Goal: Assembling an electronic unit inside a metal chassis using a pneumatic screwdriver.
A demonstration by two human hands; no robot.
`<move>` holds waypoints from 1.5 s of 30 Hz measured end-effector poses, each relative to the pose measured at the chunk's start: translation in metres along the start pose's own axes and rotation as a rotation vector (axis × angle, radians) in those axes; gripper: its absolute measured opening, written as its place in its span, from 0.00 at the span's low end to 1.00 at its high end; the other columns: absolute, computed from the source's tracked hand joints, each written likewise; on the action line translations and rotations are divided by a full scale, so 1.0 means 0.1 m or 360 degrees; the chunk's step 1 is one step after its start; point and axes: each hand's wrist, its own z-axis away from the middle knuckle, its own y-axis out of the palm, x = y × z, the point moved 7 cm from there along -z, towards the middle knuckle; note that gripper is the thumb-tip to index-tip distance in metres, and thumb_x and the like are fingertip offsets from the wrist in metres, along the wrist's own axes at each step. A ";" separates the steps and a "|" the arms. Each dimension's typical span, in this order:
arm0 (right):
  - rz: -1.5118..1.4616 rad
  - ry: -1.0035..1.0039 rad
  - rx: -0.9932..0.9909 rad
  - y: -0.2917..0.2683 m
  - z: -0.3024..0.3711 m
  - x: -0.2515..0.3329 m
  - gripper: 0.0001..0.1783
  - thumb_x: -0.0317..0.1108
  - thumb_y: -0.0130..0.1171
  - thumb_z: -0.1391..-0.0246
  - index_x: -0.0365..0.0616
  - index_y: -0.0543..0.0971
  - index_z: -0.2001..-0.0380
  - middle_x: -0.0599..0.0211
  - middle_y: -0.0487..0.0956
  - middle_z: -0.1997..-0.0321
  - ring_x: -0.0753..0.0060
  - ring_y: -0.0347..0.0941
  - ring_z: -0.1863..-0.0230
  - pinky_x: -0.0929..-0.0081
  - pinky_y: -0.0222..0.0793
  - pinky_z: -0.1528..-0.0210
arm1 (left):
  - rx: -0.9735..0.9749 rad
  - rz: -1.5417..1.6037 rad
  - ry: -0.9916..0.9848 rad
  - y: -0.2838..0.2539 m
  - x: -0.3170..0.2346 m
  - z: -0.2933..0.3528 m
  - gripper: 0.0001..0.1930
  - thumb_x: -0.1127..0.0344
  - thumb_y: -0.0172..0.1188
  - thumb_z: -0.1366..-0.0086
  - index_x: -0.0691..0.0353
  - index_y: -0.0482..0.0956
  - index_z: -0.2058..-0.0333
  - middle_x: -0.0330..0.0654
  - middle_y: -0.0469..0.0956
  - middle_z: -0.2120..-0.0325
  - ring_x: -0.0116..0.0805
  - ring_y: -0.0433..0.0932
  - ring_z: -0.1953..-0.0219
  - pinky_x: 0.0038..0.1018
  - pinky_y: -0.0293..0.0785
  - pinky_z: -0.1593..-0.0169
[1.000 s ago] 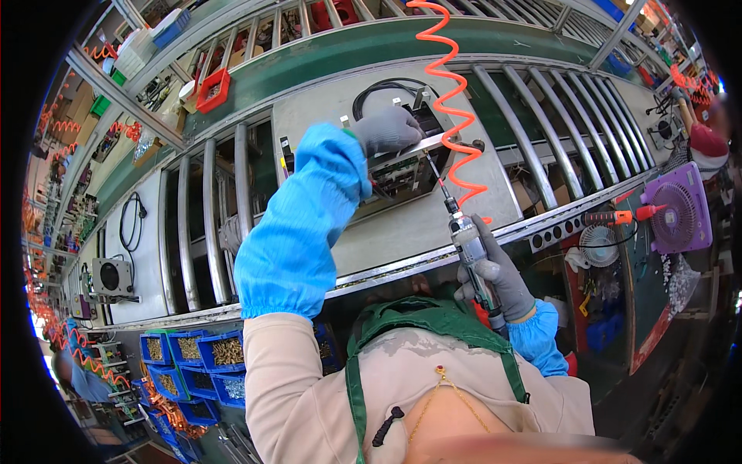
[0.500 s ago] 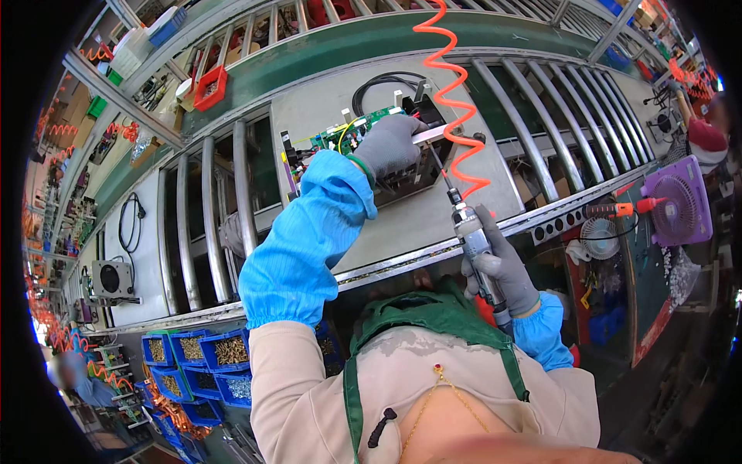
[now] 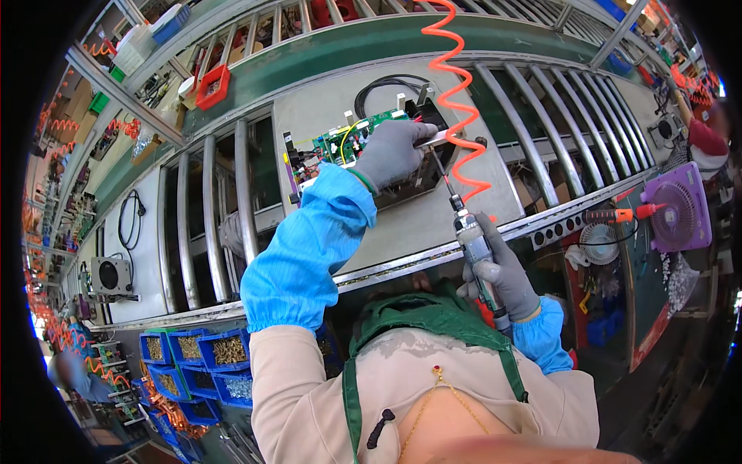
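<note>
An electronics unit with a green circuit board (image 3: 363,133), yellow wires and a black chassis lies on a grey work plate (image 3: 471,193). My left hand (image 3: 389,155), in a grey glove, reaches over it. Its fingers are closed around a pale strip (image 3: 437,139) at the unit's right side. My right hand (image 3: 506,278), gloved too, is wrapped round a power screwdriver (image 3: 472,236). The driver's long thin bit points up and left to the unit, by the strip; whether its tip touches is too small to tell.
A coiled orange air hose (image 3: 457,100) hangs in front of the unit's right side. Metal rollers (image 3: 533,131) flank the plate. Blue bins of screws (image 3: 229,350) stand at lower left, a purple fan (image 3: 676,207) at right. A black cable (image 3: 379,87) loops behind the unit.
My left hand has shifted slightly down and right, with the strip, showing more of the circuit board. The screwdriver stays in my right hand, almost at the same place.
</note>
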 end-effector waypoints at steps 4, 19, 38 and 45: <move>-0.0058 -0.0006 0.0000 0.03 0.04 0.02 0.58 0.43 0.66 0.56 0.59 0.46 0.24 0.59 0.75 0.65 0.70 0.77 0.73 0.67 0.84 0.66 | 0.0054 -0.0023 -0.0060 0.00 0.01 -0.03 0.22 0.76 0.63 0.44 0.59 0.81 0.48 0.49 0.84 0.57 0.40 0.84 0.55 0.29 0.78 0.48; -0.0240 -0.0090 -0.0007 0.09 0.08 0.12 0.49 0.41 0.57 0.46 0.55 0.48 0.24 0.57 0.74 0.63 0.72 0.76 0.73 0.65 0.83 0.67 | -0.0091 -0.0437 0.0090 -0.01 -0.29 0.12 0.26 0.80 0.59 0.49 0.58 0.80 0.48 0.46 0.80 0.54 0.44 0.80 0.52 0.33 0.77 0.46; -0.0491 0.0088 0.0376 -0.33 0.29 -0.50 0.36 0.47 0.74 0.58 0.33 0.76 0.50 0.63 0.82 0.63 0.73 0.79 0.68 0.74 0.79 0.64 | 0.0405 -0.0249 0.1195 0.78 -1.16 0.79 0.24 0.69 0.68 0.53 0.54 0.77 0.54 0.44 0.73 0.56 0.48 0.70 0.49 0.44 0.66 0.44; -0.0739 -0.0049 0.0393 -0.02 0.25 -0.12 0.37 0.42 0.65 0.55 0.32 0.69 0.44 0.57 0.80 0.63 0.67 0.81 0.69 0.64 0.82 0.62 | 0.0664 0.0196 0.1198 0.49 -1.12 0.68 0.25 0.69 0.68 0.51 0.56 0.77 0.51 0.45 0.75 0.54 0.49 0.73 0.47 0.44 0.68 0.41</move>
